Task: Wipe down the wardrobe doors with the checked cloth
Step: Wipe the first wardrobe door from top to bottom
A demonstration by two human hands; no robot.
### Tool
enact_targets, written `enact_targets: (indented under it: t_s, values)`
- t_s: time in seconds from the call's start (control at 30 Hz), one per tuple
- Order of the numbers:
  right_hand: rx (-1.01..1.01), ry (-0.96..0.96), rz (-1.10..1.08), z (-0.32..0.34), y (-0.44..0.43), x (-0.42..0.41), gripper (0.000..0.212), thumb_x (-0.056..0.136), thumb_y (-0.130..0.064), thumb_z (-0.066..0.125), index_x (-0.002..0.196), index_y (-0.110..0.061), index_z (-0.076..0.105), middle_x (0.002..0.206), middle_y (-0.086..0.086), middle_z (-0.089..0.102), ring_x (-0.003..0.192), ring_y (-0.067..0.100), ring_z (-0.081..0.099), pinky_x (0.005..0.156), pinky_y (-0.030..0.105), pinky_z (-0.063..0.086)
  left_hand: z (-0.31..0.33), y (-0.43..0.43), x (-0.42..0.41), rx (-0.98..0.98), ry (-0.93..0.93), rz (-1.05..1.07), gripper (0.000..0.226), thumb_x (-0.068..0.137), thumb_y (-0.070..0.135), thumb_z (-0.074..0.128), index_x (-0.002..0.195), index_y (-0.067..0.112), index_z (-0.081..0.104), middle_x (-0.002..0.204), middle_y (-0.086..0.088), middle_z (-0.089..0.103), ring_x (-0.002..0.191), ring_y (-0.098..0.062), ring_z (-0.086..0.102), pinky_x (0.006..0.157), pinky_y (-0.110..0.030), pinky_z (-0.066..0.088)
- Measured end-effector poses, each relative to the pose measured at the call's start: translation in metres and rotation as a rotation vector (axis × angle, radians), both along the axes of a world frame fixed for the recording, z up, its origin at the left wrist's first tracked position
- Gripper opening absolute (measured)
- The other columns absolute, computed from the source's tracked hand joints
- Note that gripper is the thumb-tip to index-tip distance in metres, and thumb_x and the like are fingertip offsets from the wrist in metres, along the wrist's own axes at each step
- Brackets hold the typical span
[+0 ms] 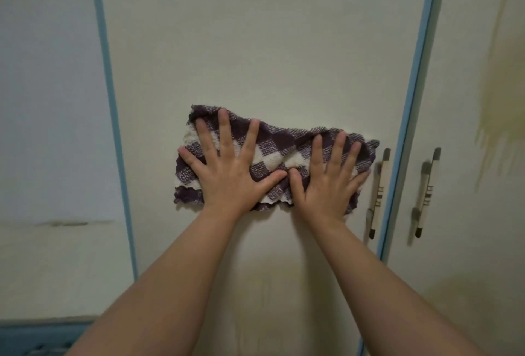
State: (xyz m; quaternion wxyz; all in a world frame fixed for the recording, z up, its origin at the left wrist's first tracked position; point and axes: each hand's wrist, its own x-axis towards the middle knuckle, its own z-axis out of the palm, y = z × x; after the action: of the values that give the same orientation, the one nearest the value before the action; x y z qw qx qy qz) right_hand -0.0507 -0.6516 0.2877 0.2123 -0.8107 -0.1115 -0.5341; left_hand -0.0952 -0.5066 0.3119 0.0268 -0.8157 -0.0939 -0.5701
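My left hand [227, 176] and right hand [326, 185] lie open and flat, pinching nothing, on the checked cloth [272, 154] against the middle wardrobe door [255, 43]; it seems soft, light and easily bunched, so I press with spread palms.

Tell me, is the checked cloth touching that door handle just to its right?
Cannot tell. In the head view the checked cloth has its right edge drawn up close beside the door handle, but blur hides whether a gap remains.
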Motion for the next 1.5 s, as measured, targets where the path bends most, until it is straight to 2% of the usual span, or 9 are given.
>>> enact_targets:
  t_s: [0.27, 0.33, 0.47, 0.6, 0.8, 0.9, 1.07, 1.23, 1.5]
  values:
    - [-0.086, 0.084, 0.058, -0.062, 0.012, -0.009, 0.075, 0.085, -0.064, 0.022, 0.14, -0.038, -0.022, 0.146, -0.007, -0.038, 0.139, 0.026, -0.022, 0.104, 0.062, -0.012, -0.059, 0.025, -0.013, -0.055, 0.07, 0.023, 0.101, 0.063, 0.09, 0.025, 0.145, 0.035, 0.005, 0.153, -0.01, -0.013, 0.136, -0.042, -0.011, 0.094, -0.075, -0.001]
    - [-0.12, 0.12, 0.076, -0.082, 0.012, -0.014, 0.074, 0.086, -0.066, 0.019, 0.14, -0.037, -0.023, 0.146, -0.008, -0.039, 0.137, 0.023, -0.028, 0.104, 0.062, -0.011, -0.08, 0.029, -0.016, -0.059, 0.092, 0.016, 0.103, 0.063, 0.091, 0.027, 0.145, 0.034, 0.003, 0.152, -0.009, -0.025, 0.137, -0.043, -0.011, 0.096, -0.073, -0.004]
    - [-0.172, 0.154, 0.089, -0.13, 0.014, -0.024, 0.07, 0.09, -0.063, 0.014, 0.145, -0.031, -0.015, 0.151, 0.0, -0.029, 0.14, 0.028, -0.02, 0.103, 0.065, 0.004, -0.139, 0.035, -0.022, -0.1, 0.141, 0.012, 0.106, 0.063, 0.089, 0.032, 0.146, 0.031, 0.001, 0.153, -0.011, -0.021, 0.137, -0.046, -0.006, 0.098, -0.071, -0.007]
    - [-0.229, 0.178, 0.088, -0.16, 0.015, -0.032, 0.069, 0.091, -0.06, 0.016, 0.146, -0.028, -0.01, 0.153, 0.004, -0.024, 0.141, 0.03, -0.015, 0.103, 0.066, 0.011, -0.177, 0.036, -0.031, -0.184, 0.208, 0.006, 0.104, 0.064, 0.087, 0.03, 0.146, 0.031, -0.002, 0.153, -0.011, -0.021, 0.137, -0.047, -0.005, 0.097, -0.073, 0.003]
    - [-0.188, 0.218, 0.136, -0.133, 0.035, -0.039, 0.066, 0.089, -0.064, 0.009, 0.144, -0.035, -0.014, 0.149, -0.005, -0.033, 0.139, 0.025, -0.024, 0.102, 0.069, -0.006, -0.156, 0.053, -0.041, -0.302, 0.209, -0.027, 0.096, 0.065, 0.086, 0.025, 0.142, 0.04, -0.012, 0.147, -0.002, -0.036, 0.136, -0.041, -0.018, 0.097, -0.072, -0.004]
    - [-0.184, 0.152, 0.139, -0.086, 0.057, -0.036, 0.068, 0.088, -0.063, 0.014, 0.143, -0.037, -0.015, 0.146, -0.009, -0.038, 0.137, 0.023, -0.029, 0.101, 0.065, -0.017, -0.11, 0.072, -0.043, -0.313, 0.161, -0.034, 0.092, 0.068, 0.084, 0.024, 0.14, 0.042, -0.014, 0.149, -0.006, -0.03, 0.135, -0.042, -0.02, 0.097, -0.073, -0.001]
    - [-0.083, 0.043, 0.146, -0.003, 0.086, -0.034, 0.063, 0.089, -0.056, 0.022, 0.144, -0.029, 0.007, 0.153, 0.008, 0.003, 0.14, 0.031, -0.001, 0.099, 0.07, -0.009, -0.016, 0.1, -0.045, -0.173, 0.085, -0.032, 0.092, 0.068, 0.085, 0.025, 0.143, 0.038, -0.001, 0.153, -0.019, -0.006, 0.136, -0.045, -0.011, 0.101, -0.07, 0.003]
    - [-0.049, -0.06, 0.101, 0.053, 0.095, -0.03, 0.063, 0.09, -0.055, 0.023, 0.146, -0.03, 0.012, 0.155, 0.01, 0.014, 0.141, 0.035, 0.007, 0.1, 0.069, -0.006, 0.048, 0.102, -0.038, -0.118, 0.013, -0.014, 0.09, 0.069, 0.086, 0.024, 0.143, 0.042, -0.003, 0.154, -0.015, -0.006, 0.137, -0.043, -0.012, 0.102, -0.068, -0.002]
    - [-0.147, -0.205, 0.035, 0.043, 0.088, -0.018, 0.06, 0.092, -0.053, 0.031, 0.145, -0.025, 0.024, 0.15, 0.015, 0.029, 0.137, 0.039, 0.022, 0.1, 0.07, 0.006, 0.023, 0.093, -0.03, -0.093, -0.084, 0.001, 0.083, 0.076, 0.078, 0.031, 0.144, 0.034, 0.013, 0.154, -0.016, 0.011, 0.139, -0.044, 0.003, 0.101, -0.069, 0.002]
